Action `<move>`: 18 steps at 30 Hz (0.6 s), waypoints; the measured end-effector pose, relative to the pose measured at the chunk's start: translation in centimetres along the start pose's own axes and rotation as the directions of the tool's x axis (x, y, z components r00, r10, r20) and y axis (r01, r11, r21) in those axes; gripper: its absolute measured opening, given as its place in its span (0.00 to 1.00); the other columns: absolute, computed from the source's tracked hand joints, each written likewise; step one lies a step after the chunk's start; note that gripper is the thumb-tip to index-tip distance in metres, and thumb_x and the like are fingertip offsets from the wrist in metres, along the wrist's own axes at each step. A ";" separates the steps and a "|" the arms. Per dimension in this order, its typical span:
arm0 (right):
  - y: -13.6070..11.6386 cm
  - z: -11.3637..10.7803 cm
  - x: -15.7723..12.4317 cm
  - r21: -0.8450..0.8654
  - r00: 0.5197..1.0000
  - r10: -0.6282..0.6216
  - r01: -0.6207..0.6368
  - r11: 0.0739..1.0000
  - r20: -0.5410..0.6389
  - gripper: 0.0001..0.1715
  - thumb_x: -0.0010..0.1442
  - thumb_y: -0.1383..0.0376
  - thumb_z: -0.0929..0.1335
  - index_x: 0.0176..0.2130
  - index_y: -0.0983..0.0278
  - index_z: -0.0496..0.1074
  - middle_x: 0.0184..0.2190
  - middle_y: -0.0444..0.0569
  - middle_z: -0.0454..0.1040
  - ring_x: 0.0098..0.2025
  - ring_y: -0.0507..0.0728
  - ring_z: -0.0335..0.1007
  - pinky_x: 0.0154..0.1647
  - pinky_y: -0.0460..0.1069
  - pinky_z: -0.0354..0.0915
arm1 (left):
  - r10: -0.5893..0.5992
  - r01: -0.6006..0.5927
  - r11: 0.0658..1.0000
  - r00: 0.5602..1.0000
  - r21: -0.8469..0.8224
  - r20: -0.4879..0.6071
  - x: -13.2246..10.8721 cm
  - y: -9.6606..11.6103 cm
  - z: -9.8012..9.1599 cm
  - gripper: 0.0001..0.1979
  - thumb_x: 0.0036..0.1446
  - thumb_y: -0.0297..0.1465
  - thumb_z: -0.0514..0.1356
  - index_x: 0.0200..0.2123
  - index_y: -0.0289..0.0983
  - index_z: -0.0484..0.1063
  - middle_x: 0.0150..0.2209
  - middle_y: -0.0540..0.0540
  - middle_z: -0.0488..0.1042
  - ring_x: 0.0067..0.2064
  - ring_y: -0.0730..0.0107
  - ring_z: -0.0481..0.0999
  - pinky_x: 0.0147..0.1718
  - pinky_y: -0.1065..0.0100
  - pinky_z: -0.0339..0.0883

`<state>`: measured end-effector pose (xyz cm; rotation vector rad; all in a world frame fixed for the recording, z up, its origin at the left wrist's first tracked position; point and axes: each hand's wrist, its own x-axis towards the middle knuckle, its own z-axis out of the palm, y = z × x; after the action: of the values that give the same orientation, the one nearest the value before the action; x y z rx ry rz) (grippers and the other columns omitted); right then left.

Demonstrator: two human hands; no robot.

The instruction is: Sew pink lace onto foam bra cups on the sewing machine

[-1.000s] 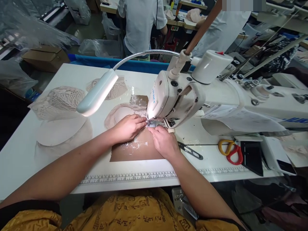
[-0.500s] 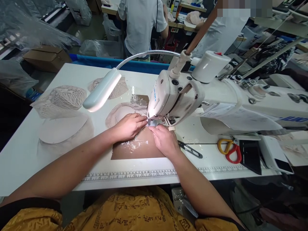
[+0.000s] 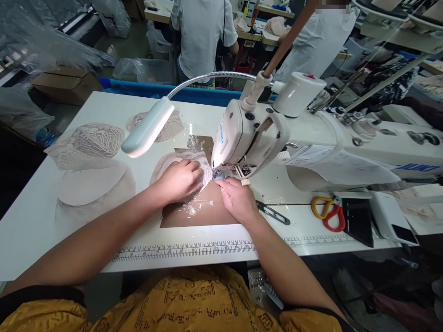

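Beneath the head of a white sewing machine point(image 3: 230, 133) lies a pale lace-edged fabric piece point(image 3: 166, 161), on a brown sheet point(image 3: 204, 212) taped to the table. My left hand point(image 3: 182, 180) rests on the fabric left of the needle, its fingers bent and close together, pressing the fabric. Just right and in front of the needle, my right hand point(image 3: 237, 196) has thumb and forefinger pinched at the fabric's edge; what lies between the fingertips is too small to make out.
Lace pieces point(image 3: 100, 140) and a pale cup-shaped piece point(image 3: 92, 184) lie left on the white table point(image 3: 31, 207). A lamp point(image 3: 148, 129) hangs over it. Dark snips point(image 3: 273, 213), scissors point(image 3: 334, 216) and a phone-like black object point(image 3: 356, 221) lie right. A person point(image 3: 202, 39) sits beyond.
My left hand has moved slightly left, away from the needle, uncovering more of the lace. The fabric has turned a little. My right hand stays nearly in place.
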<state>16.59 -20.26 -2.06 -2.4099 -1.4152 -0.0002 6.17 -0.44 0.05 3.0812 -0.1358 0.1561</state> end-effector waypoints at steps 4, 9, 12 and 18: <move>0.3 0.0 -0.1 0.020 1.000 0.007 -0.006 1.000 -0.024 0.21 0.63 0.71 0.60 0.50 0.63 0.76 0.44 0.50 0.76 0.43 0.56 0.72 0.45 0.48 0.65 | -0.032 0.031 0.999 0.998 0.009 0.052 -0.9 1.2 -0.8 0.19 0.66 0.37 0.49 0.40 0.32 0.76 0.41 0.37 0.73 0.40 0.54 0.72 0.34 0.58 0.68; 0.3 0.0 -0.1 0.034 1.000 0.014 -0.013 0.999 -0.021 0.21 0.62 0.72 0.60 0.49 0.63 0.76 0.44 0.51 0.76 0.43 0.56 0.72 0.44 0.49 0.66 | 0.000 0.001 0.997 1.000 -0.072 0.006 -0.9 1.9 -0.5 0.18 0.65 0.35 0.50 0.37 0.31 0.76 0.38 0.38 0.73 0.38 0.58 0.71 0.36 0.60 0.68; 0.3 0.0 -0.2 0.049 1.000 0.016 -0.015 0.999 -0.019 0.21 0.63 0.72 0.60 0.49 0.64 0.76 0.45 0.51 0.76 0.43 0.56 0.72 0.45 0.49 0.66 | 0.065 -0.072 0.989 0.996 -0.132 -0.056 -0.8 1.9 0.0 0.17 0.65 0.32 0.50 0.42 0.29 0.76 0.42 0.37 0.73 0.41 0.57 0.71 0.40 0.58 0.69; 0.0 -0.2 -0.4 0.040 0.999 -0.016 0.017 0.999 -0.030 0.20 0.63 0.70 0.61 0.50 0.63 0.75 0.45 0.50 0.76 0.43 0.56 0.71 0.44 0.49 0.64 | 0.172 -0.189 0.969 0.978 -0.159 -0.116 -1.0 2.2 0.8 0.16 0.64 0.29 0.52 0.50 0.29 0.73 0.52 0.37 0.72 0.47 0.55 0.70 0.45 0.56 0.69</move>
<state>16.45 -20.69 -1.96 -2.3566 -1.4081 -0.0115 5.06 -2.60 -0.76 2.8809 -0.4044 0.2927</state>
